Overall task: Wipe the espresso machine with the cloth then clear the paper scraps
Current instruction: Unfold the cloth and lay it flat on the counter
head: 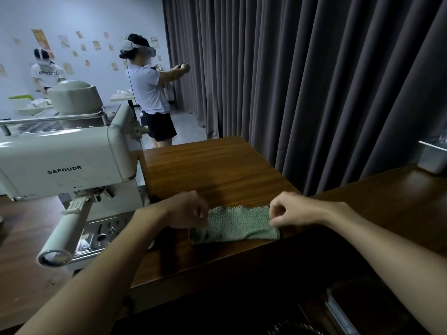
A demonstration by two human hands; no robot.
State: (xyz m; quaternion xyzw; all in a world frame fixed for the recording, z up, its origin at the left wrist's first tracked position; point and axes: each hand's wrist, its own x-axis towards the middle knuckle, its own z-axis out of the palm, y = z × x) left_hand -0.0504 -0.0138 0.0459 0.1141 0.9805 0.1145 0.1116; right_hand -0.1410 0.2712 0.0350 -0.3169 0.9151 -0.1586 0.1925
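A dark curtain (314, 81) fills the far right. Below it my wooden table (212, 170) runs from near to far. The espresso machine (60, 160) stands at its left, with its handle (65, 233) pointing toward me. The green cloth (239, 224) lies flat on the table by the near edge, just right of the machine. My left hand (186, 210) has its fingers curled down on the cloth's left end, pinching the fabric as far as I can tell through some blur. My right hand (292, 209) pinches the cloth's right edge between curled fingers and thumb. I judge the task to be at its very start. The cloth looks merely gathered or straightened, and nothing shows the machine wiped. I can see no paper scraps anywhere in view, so that clearing is all left to do.
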